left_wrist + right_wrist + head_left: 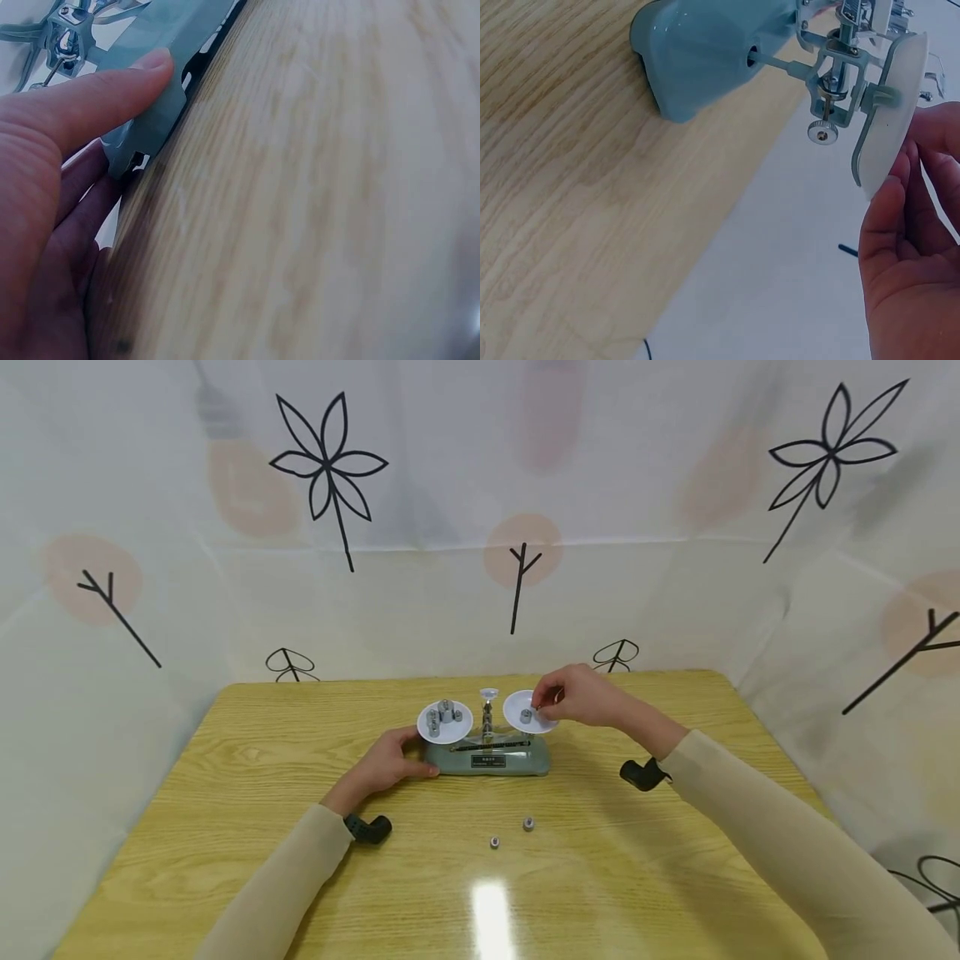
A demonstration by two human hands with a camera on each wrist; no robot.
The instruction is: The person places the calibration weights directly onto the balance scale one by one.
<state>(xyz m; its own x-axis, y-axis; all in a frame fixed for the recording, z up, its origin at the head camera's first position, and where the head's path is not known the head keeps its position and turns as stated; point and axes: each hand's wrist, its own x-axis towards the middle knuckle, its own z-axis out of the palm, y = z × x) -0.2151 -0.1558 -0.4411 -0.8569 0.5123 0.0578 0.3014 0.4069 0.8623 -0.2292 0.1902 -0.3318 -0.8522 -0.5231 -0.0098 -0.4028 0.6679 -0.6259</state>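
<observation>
A green-based balance scale (pixel 487 760) with two white pans stands on the wooden table. My left hand (pixel 386 762) grips the left end of its base. In the left wrist view the thumb (pixel 135 86) lies along the base, with the other fingers behind it. Several metal weights (pixel 446 710) stand in the left pan (pixel 427 731). In the right pan (pixel 512 703) is one metal weight (pixel 526 716). My right hand (pixel 577 695) is at that pan's right side, fingers bent and fingertips close together over it. Whatever lies between those fingertips is hidden, also behind the pan (pixel 889 120) in the right wrist view.
Two small metal weights lie apart on the table in front of the scale: a larger one (pixel 528 823) and a smaller one (pixel 494 842). A patterned cloth (pixel 442 602) hangs behind the table (pixel 300 718) and along its sides.
</observation>
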